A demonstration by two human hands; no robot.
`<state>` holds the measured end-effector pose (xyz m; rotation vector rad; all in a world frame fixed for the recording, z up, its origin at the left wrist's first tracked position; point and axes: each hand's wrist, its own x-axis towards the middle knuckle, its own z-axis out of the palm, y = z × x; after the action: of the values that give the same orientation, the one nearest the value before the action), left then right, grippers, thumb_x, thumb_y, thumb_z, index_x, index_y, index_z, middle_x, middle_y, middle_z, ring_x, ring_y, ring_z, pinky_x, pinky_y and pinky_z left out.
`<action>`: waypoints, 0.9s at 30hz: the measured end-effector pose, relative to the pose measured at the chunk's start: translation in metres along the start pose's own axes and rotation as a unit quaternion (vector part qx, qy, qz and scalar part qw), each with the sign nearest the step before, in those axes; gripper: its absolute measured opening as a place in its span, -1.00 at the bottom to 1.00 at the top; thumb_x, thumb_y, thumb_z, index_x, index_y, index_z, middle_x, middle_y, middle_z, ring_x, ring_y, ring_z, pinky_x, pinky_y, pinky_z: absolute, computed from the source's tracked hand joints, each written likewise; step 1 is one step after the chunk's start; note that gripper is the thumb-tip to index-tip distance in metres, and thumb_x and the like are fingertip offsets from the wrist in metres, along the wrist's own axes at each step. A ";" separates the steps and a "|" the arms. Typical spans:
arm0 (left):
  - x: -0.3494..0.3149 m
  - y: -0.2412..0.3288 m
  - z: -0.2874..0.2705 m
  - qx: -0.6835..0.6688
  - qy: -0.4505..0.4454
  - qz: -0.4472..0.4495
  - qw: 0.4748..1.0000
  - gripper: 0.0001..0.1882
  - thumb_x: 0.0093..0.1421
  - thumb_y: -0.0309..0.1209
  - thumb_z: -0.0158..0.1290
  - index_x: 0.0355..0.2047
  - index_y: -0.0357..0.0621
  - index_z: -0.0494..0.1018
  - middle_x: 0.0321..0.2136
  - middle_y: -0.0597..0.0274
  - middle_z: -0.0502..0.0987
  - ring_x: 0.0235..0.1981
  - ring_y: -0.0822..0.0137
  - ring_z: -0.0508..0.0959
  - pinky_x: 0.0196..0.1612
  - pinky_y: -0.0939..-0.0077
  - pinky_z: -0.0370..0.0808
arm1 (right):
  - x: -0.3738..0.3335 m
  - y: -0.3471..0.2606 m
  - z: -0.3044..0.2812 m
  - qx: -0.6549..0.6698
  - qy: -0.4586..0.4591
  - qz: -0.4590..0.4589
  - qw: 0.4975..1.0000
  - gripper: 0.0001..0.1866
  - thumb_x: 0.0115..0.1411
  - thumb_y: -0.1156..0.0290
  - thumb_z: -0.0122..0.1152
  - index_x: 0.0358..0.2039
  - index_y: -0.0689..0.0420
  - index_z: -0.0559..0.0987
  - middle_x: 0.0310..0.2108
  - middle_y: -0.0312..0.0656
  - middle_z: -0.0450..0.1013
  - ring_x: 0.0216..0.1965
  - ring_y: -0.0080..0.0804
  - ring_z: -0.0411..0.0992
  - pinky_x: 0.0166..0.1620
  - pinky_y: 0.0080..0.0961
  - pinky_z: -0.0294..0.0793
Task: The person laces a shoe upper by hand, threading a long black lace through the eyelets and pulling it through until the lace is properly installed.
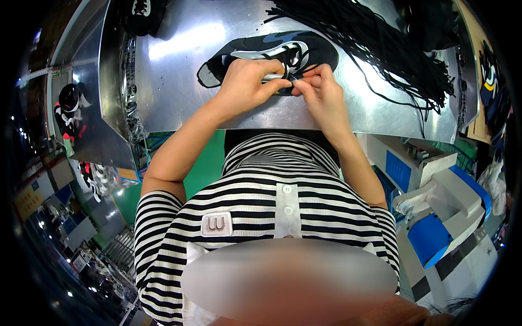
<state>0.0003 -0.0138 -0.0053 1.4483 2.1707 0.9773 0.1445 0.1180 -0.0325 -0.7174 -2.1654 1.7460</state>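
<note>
A black sneaker (321, 48) with a blue-grey stripe and silver-white lace panels lies on its side on the metal table, toe to the right. Black shoelace (292, 54) runs loosely through part of its eyelets. My left hand (251, 81) rests over the sneaker's near side, fingers bent and thumb stretched toward the lace. Close against it, my right hand (324, 96) pinches the shoelace between thumb and forefinger. Both thumb tips nearly meet at the eyelet edge. What lies under my left fingers is partly hidden.
A big bundle of black laces (375, 49) spreads over the right of the metal table (174, 98), some strands trailing near its front edge. Another black shoe (142, 16) stands at the back left. A white and blue machine (435, 217) sits below right. More shoes (68, 111) are at far left.
</note>
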 end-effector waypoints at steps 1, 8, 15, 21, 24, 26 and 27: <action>-0.003 0.003 0.001 -0.016 -0.002 0.002 1.000 -0.74 0.10 -0.22 0.24 -0.38 -0.16 0.56 -0.53 0.08 0.57 -0.55 -0.01 0.54 -0.46 0.25 0.45 | 0.001 0.000 0.005 0.001 0.004 0.000 1.000 -0.79 0.25 0.46 0.22 -0.21 0.27 0.42 -0.42 -0.07 0.59 -0.37 -0.28 0.62 -0.30 -0.47 0.54; -0.014 0.007 0.002 0.150 0.046 0.083 0.984 -0.83 0.05 -0.29 0.25 -0.49 -0.06 0.51 -0.61 0.29 0.49 -0.56 0.24 0.53 -0.50 0.38 0.41 | -0.012 -0.003 -0.018 -0.109 -0.078 -0.005 0.991 -0.62 0.13 0.35 0.37 -0.15 0.13 0.37 -0.44 -0.17 0.55 -0.38 -0.21 0.58 -0.34 -0.41 0.51; -0.011 0.014 0.000 0.232 0.098 0.197 0.948 -0.82 -0.07 -0.38 0.29 -0.52 -0.06 0.49 -0.65 0.37 0.43 -0.56 0.33 0.51 -0.50 0.42 0.39 | 0.002 -0.047 -0.026 -0.155 -0.037 -0.237 0.958 -0.79 0.17 0.51 0.21 -0.16 0.10 0.55 -0.33 -0.24 0.60 -0.41 -0.28 0.59 -0.41 -0.46 0.53; -0.013 0.003 0.003 0.206 0.122 0.203 0.949 -0.83 -0.09 -0.43 0.29 -0.51 -0.10 0.49 -0.65 0.32 0.42 -0.58 0.33 0.47 -0.51 0.44 0.39 | 0.011 -0.036 -0.008 -0.380 -0.013 -0.243 0.892 -0.89 0.12 0.46 0.17 -0.32 0.14 0.49 -0.52 -0.16 0.52 -0.44 -0.18 0.56 -0.45 -0.31 0.48; -0.014 0.002 0.007 0.205 0.115 0.211 0.949 -0.82 -0.09 -0.43 0.28 -0.53 -0.10 0.46 -0.66 0.31 0.39 -0.58 0.32 0.45 -0.52 0.42 0.40 | 0.019 -0.038 -0.013 -0.315 -0.089 -0.127 0.936 -0.86 0.15 0.42 0.19 -0.27 0.13 0.51 -0.49 -0.17 0.57 -0.40 -0.18 0.58 -0.37 -0.26 0.51; -0.013 0.003 0.006 0.204 0.099 0.214 0.950 -0.82 -0.09 -0.43 0.28 -0.54 -0.10 0.45 -0.66 0.31 0.38 -0.58 0.32 0.45 -0.51 0.41 0.40 | 0.028 -0.034 -0.018 -0.214 -0.116 -0.059 0.968 -0.82 0.14 0.38 0.27 -0.24 0.10 0.57 -0.46 -0.17 0.59 -0.39 -0.23 0.58 -0.29 -0.32 0.51; -0.012 0.004 0.006 0.202 0.098 0.216 0.950 -0.82 -0.08 -0.43 0.27 -0.54 -0.10 0.45 -0.66 0.31 0.38 -0.57 0.31 0.45 -0.51 0.41 0.40 | 0.030 -0.033 -0.019 -0.180 -0.118 -0.052 0.975 -0.83 0.13 0.40 0.28 -0.25 0.12 0.58 -0.46 -0.17 0.58 -0.41 -0.27 0.57 -0.31 -0.38 0.50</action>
<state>0.0115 -0.0222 -0.0075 2.1736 2.3428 0.8683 0.1216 0.1449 0.0010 -0.4793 -2.6695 1.4645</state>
